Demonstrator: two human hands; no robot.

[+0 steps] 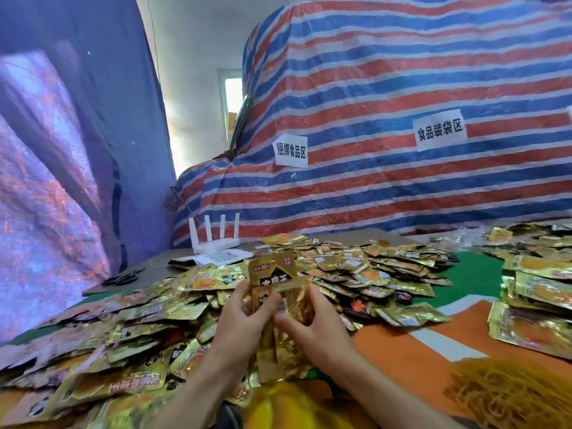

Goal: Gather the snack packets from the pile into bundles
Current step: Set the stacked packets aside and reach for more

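A bundle of gold snack packets (275, 286) stands upright just above the near edge of the pile (148, 323), gripped from both sides. The left hand (244, 323) curls its fingers round the bundle's left edge, thumb pressed on the front packet. The right hand (315, 329) wraps the bundle's right edge, its fingers bent against the crinkled foil. One packet at the front of the bundle sticks up higher than the others. The pile itself spreads loose and overlapping across the worktop (470, 274), which is covered in green and orange. Behind the pile's far left corner stands a white router (213, 243) with four upright antennas, and a pair of dark scissors (123, 277) lies just left of that corner. Right of the pile, apart from it, sit neater stacks of packets (532, 292). Nearer than the stacks, a tangle of yellow-orange strands (510, 394) lies blurred. Beyond the pile rises a red, white and blue striped tarp (387, 88) bearing paper labels (291, 150).
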